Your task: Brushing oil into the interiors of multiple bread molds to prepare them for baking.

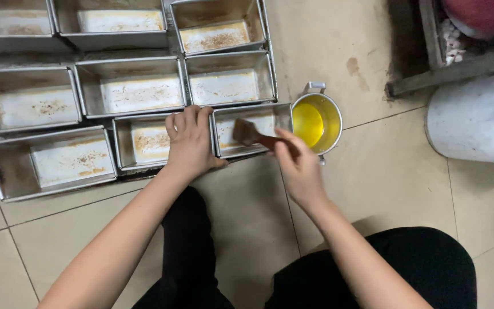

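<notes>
Seemingly, right hand (299, 166) dips brush (247, 133) into pan (227, 151); left hand (190, 143) steadies.

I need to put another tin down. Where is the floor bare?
Bare tile lies right of the oil pot, before the white drum, and below the front-left tin. Tins pack the upper left, where both hands work.

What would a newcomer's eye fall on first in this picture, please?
Probably the small pot of bright yellow oil on the tiled floor, right of centre. Next, the rows of metal loaf tins filling the upper left. The left hand grips the rim between two front tins, while the right hand holds a brush over the nearest tin.
</notes>
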